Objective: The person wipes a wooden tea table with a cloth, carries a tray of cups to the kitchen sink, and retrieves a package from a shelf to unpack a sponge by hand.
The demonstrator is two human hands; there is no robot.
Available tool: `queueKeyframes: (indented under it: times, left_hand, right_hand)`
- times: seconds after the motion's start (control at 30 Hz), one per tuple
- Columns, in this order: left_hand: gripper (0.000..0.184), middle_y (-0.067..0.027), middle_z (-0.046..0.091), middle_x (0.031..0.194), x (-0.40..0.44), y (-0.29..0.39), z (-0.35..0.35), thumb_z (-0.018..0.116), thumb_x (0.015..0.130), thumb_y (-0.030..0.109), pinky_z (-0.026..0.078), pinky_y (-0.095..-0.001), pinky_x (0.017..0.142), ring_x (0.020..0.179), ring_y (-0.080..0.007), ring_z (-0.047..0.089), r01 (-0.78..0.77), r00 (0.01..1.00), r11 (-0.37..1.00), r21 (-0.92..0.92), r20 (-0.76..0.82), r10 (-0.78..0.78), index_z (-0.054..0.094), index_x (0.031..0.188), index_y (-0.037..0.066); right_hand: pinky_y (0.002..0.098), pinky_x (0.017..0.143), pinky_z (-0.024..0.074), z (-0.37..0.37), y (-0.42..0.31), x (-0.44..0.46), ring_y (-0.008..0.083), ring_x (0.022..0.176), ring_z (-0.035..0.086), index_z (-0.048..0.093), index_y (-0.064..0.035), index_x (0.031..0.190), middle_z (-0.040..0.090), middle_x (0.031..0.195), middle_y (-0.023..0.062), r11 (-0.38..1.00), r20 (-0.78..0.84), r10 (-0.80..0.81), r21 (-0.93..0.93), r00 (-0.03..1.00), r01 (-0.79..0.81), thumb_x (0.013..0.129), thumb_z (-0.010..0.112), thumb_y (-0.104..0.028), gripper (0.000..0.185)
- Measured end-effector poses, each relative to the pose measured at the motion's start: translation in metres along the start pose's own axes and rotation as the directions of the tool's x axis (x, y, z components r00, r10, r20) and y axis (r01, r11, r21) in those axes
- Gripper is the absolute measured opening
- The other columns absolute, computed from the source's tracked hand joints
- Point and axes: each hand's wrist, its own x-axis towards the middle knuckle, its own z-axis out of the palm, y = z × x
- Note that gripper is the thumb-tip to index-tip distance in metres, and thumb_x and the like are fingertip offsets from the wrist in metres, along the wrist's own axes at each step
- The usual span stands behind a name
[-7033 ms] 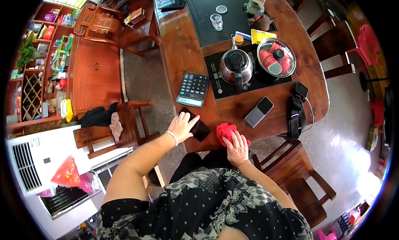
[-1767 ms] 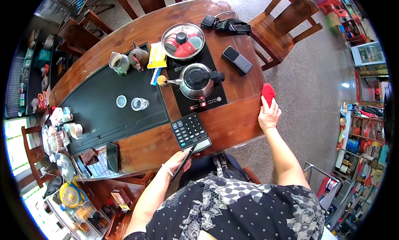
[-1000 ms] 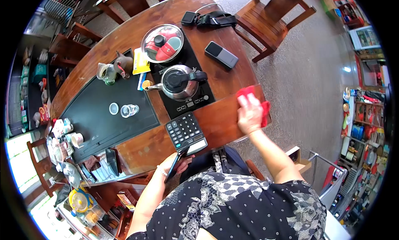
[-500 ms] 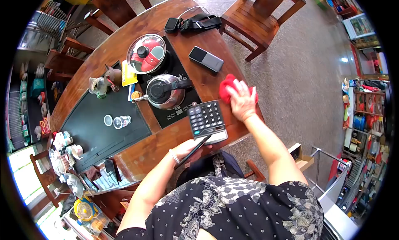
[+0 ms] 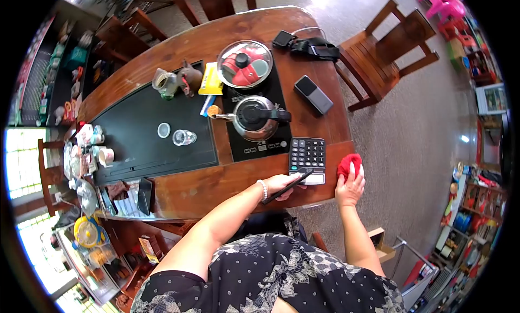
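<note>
My left hand (image 5: 283, 184), with a beaded bracelet at the wrist, is closed around a slim black object (image 5: 277, 194) seen almost edge-on; I cannot tell its kind. Its fingers also touch the near edge of a black calculator (image 5: 307, 154), and whether they bear its weight is unclear. At the table's right edge, my right hand (image 5: 350, 188) presses its fingers on a bunched red cloth (image 5: 347, 164). Beyond the calculator stands a steel kettle (image 5: 254, 130) with a black handle, on a black cooktop (image 5: 254, 151).
A glass-lidded pot (image 5: 245, 64) holding red cups stands behind the kettle. A grey handheld device (image 5: 314, 95) and a black strap (image 5: 317, 49) lie to the right. The wooden table (image 5: 244, 177) also bears a dark tray (image 5: 130, 134) and a clear cup (image 5: 184, 137). A chair (image 5: 382, 58) stands beyond.
My right hand has drawn the red cloth nearer my body, along the table's right edge. The left hand stays at the calculator with the slim black object. The view has shifted.
</note>
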Motion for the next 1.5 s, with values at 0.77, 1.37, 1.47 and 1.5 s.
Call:
queueKeyframes:
  times: [0.77, 1.37, 1.47, 1.5]
  left_hand:
    - [0.046, -0.0220, 0.063, 0.098, -0.094, -0.042, -0.002, 0.050, 0.087, 0.046, 0.048, -0.0477, 0.080, 0.095, -0.0379, 0.060, 0.350, 0.399, 0.616, 0.706, -0.707, 0.584, 0.060, 0.096, 0.003]
    - [0.024, -0.0124, 0.068, 0.092, -0.225, -0.201, 0.012, 0.056, 0.084, 0.029, 0.050, -0.0404, 0.078, 0.088, -0.0297, 0.065, -0.175, 0.093, 0.834, 0.523, -0.835, 0.543, 0.068, 0.093, 0.010]
    - [0.020, -0.0112, 0.068, 0.085, -0.243, -0.266, 0.025, 0.057, 0.084, 0.025, 0.049, -0.0393, 0.073, 0.081, -0.0291, 0.065, -0.256, -0.095, 0.777, 0.575, -0.815, 0.571, 0.068, 0.091, 0.010]
    - [0.019, -0.0110, 0.069, 0.085, -0.258, -0.284, 0.034, 0.057, 0.084, 0.024, 0.049, -0.0392, 0.074, 0.081, -0.0287, 0.065, -0.265, -0.122, 0.765, 0.587, -0.808, 0.577, 0.068, 0.092, 0.010]
  right_hand:
    - [0.0449, 0.080, 0.0459, -0.068, -0.059, 0.032, 0.0335, 0.095, 0.058, 0.059, -0.0076, 0.100, 0.060, 0.106, 0.0154, 0.983, 0.264, -0.094, 0.177, 0.960, 0.048, 0.087, 0.058, -0.029, 0.025]
    - [0.0415, 0.077, 0.0456, 0.011, -0.070, 0.011, 0.0275, 0.089, 0.060, 0.064, -0.0080, 0.100, 0.065, 0.100, 0.0115, 0.276, 0.894, -0.328, 0.400, 0.306, -0.874, 0.091, 0.051, -0.025, 0.023]
    - [0.0415, 0.079, 0.0456, -0.065, -0.167, -0.032, 0.0308, 0.091, 0.059, 0.063, -0.0063, 0.102, 0.064, 0.101, 0.0146, 0.716, 0.724, -0.563, 0.668, 0.397, -0.203, 0.091, 0.051, -0.025, 0.025]
    - [0.0416, 0.079, 0.0455, -0.088, -0.195, -0.049, 0.0319, 0.092, 0.059, 0.063, -0.0057, 0.103, 0.064, 0.101, 0.0157, 0.694, 0.635, -0.685, 0.718, 0.355, 0.055, 0.091, 0.051, -0.025, 0.025]
